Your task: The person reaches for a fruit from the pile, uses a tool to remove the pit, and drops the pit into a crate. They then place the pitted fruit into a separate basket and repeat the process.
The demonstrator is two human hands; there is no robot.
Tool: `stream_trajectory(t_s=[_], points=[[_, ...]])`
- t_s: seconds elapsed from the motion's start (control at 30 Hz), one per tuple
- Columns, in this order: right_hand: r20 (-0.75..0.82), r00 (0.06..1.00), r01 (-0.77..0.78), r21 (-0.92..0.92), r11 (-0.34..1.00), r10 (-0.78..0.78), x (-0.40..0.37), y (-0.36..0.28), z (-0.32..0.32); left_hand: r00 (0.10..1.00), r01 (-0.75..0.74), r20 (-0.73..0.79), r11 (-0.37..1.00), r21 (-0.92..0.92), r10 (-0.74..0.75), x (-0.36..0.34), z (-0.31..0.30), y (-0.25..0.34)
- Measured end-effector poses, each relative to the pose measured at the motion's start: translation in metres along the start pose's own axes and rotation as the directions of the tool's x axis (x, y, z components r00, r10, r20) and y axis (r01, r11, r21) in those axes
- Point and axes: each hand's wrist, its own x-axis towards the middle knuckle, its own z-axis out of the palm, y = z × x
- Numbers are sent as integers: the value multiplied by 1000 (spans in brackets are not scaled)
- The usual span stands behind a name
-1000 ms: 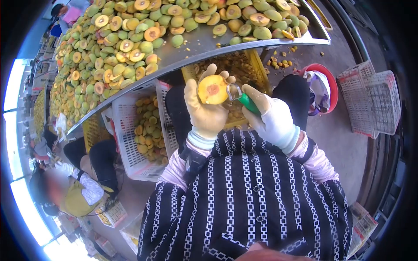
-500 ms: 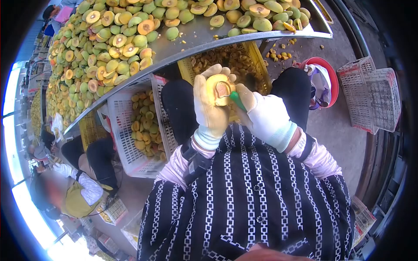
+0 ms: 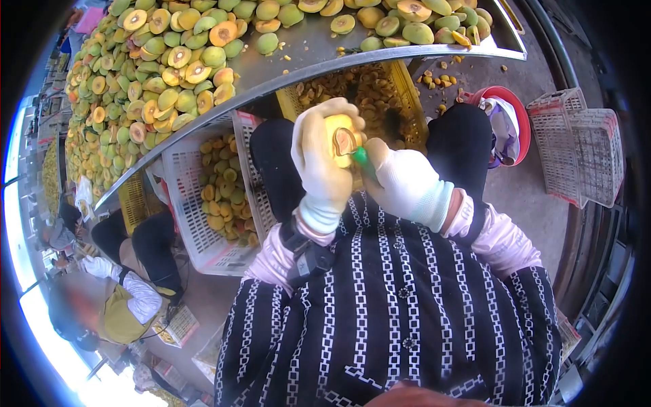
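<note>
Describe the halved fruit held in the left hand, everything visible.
The fruit half is yellow-fleshed, with a reddish hollow at its centre. It is held upright, cut face toward the camera. The gloved left hand wraps its back and rim. The metal loop of a green-handled tool, gripped by the right hand, sits in the hollow. Its skin is hidden.

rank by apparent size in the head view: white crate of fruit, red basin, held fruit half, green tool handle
1. white crate
2. red basin, partly covered
3. fruit half, nearer the camera
4. green tool handle, mostly hidden
</note>
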Motion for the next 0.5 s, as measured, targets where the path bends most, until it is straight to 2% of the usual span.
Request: stream_trajectory(t_s=[0.03,0.1,0.23,0.3,0.4,0.43,0.47,0.5], points=[[26,1000,16,-4,1000,-15,2,4,-2,1000,3,-1,1000,0,-3,4,-4,2],[58,998,15,34,999,-17,2,4,-3,931,364,45,922,-133,-361,7,-11,4],[116,992,-56,85,995,46,8,3,11,955,292,-16,945,-146,-297,4,-17,-11],[114,990,-88,76,993,79,10,3,18,976,166,-115,973,-161,-185,4,-17,-16],[124,992,-42,140,989,24,13,17,20,965,221,-111,963,-157,-239,10,-16,-11],[122,992,-11,266,964,-22,16,22,16,960,271,-3,931,-242,-280,11,-21,-5],[117,993,-6,269,963,-27,16,20,13,961,267,-3,934,-237,-276,14,-24,-7],[17,1000,-27,392,920,23,15,17,9,971,207,-19,882,-423,-237,18,-27,-10]])
